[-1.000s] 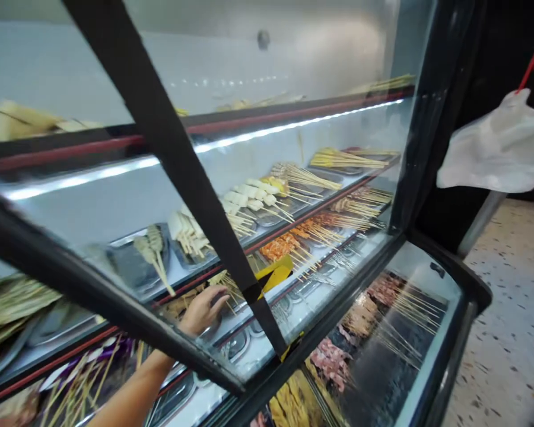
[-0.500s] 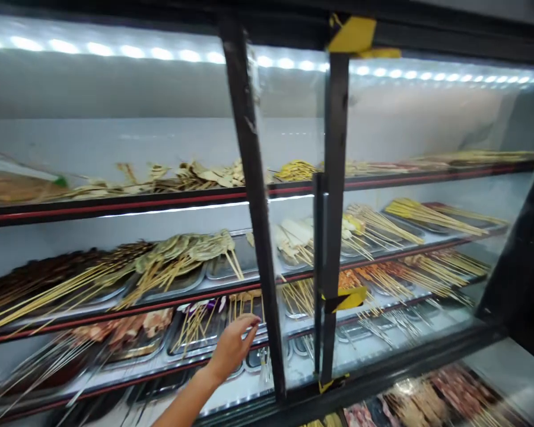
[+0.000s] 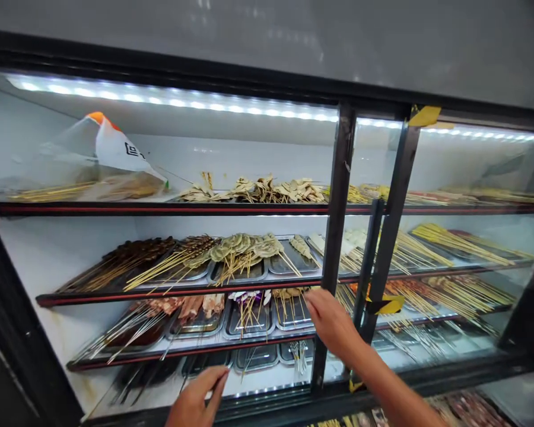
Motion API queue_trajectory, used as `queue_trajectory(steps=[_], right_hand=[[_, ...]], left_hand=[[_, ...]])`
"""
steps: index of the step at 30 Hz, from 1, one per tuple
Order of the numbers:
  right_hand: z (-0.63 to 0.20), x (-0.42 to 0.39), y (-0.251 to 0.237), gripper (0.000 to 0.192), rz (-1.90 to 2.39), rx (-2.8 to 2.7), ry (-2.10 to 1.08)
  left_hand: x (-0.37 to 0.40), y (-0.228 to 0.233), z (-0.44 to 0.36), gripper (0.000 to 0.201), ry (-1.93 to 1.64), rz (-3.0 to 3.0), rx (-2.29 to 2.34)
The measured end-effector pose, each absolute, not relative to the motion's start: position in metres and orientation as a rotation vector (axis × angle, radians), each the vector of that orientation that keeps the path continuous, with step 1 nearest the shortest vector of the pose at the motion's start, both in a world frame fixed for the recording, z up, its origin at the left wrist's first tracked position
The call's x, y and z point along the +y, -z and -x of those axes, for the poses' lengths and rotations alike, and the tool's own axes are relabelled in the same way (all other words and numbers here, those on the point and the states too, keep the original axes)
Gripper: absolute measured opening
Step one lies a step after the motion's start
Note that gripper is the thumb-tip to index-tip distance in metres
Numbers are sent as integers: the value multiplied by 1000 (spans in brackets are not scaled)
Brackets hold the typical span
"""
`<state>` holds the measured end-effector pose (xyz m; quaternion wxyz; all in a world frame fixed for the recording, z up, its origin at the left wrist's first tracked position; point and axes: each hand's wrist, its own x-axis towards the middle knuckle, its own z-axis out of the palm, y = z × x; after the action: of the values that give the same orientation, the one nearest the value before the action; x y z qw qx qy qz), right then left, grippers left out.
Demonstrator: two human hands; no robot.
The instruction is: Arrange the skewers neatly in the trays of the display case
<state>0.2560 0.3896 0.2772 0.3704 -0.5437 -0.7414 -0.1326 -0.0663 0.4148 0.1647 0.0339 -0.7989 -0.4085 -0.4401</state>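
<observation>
Brown-topped skewers [image 3: 288, 293] lie in a tray [image 3: 291, 325] on a shelf [image 3: 196, 351], near the right hand [image 3: 331, 323]. Neither its grip nor that of the left hand [image 3: 196, 398] shows clearly enough to tell whether it holds anything. They look light, likely soft-topped; the bare ends offer firmer hold.

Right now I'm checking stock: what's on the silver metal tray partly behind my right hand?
Tan skewered food; your right hand covers part of the tray, hiding anything there.

Ten o'clock, a clear plastic bag [image 3: 113, 147] flashes white, orange and black print! Two o'clock, bright yellow tape [image 3: 425, 116]! Six o'clock, purple-and-white skewered pieces [image 3: 253, 295]; nine o'clock, a red stripe lines the long black shelf edge [image 3: 160, 209]!
</observation>
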Motion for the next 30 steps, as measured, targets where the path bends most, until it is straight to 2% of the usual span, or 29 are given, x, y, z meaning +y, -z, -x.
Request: queue_trajectory(steps=[2, 4, 7, 10, 17, 21, 30], right_hand=[[-230, 442, -320, 33, 1682, -1957, 412], [-211, 489, -348, 33, 2003, -1928, 331], [-198, 538, -358, 35, 2216, -1859, 171], [-198, 561, -350, 37, 2287, -1812, 130], [-213, 570, -336, 46, 2265, -1703, 310], [-219, 570, -335, 35, 2235, -1720, 232], [-227, 550, -345, 36, 2324, -1374, 200]], left_hand=[[432, -203, 77, 24, 1394, 2239, -1131], [453, -247, 79, 28, 1367, 2124, -1171], [482, -303, 67, 36, 1209, 2058, -1400], [500, -332, 46, 42, 1065, 2101, -1498], [525, -339, 15, 52, 929, 2141, -1628], [531, -345, 11, 55, 901, 2204, -1670], [542, -335, 27, 42, 962, 2207, -1702]])
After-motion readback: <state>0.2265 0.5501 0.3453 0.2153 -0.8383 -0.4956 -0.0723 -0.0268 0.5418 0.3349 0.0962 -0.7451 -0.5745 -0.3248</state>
